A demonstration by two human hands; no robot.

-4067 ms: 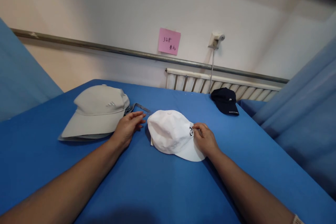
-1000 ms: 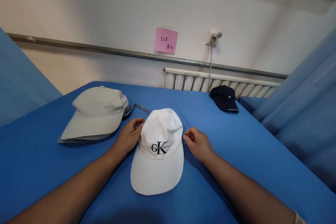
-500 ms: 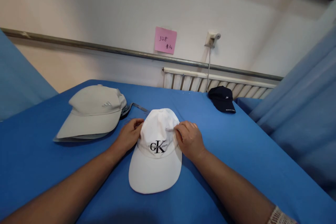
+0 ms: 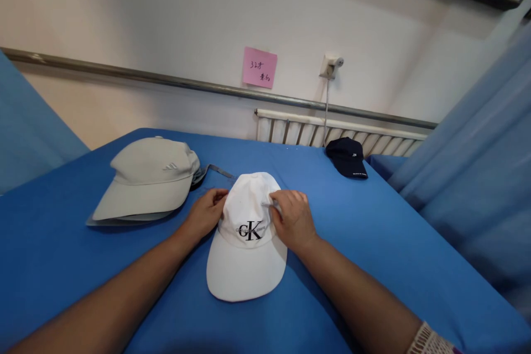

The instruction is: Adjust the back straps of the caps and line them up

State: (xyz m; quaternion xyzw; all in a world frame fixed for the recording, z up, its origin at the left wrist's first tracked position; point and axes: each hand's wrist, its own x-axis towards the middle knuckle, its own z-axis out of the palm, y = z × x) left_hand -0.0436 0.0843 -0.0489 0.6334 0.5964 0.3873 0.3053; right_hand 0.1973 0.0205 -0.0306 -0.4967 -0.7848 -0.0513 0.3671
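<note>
A white cap [image 4: 245,243] with a black logo lies on the blue table [image 4: 373,243], its peak pointing toward me. My left hand [image 4: 205,213] curls against the cap's left side, fingers bent at the crown's edge. My right hand [image 4: 292,220] rests on the right of the crown, thumb and forefinger pinching the white fabric.
A beige cap [image 4: 150,177] sits on a grey one at the left, with a strap end trailing right. A dark navy cap [image 4: 346,158] lies at the far right edge. Behind are a radiator [image 4: 332,131], a rail, a pink note [image 4: 259,67] and blue drapes on both sides.
The white cap was turned from facing right to facing me. Over the last second my right hand moved from beside the cap onto its crown and pinched the fabric.
</note>
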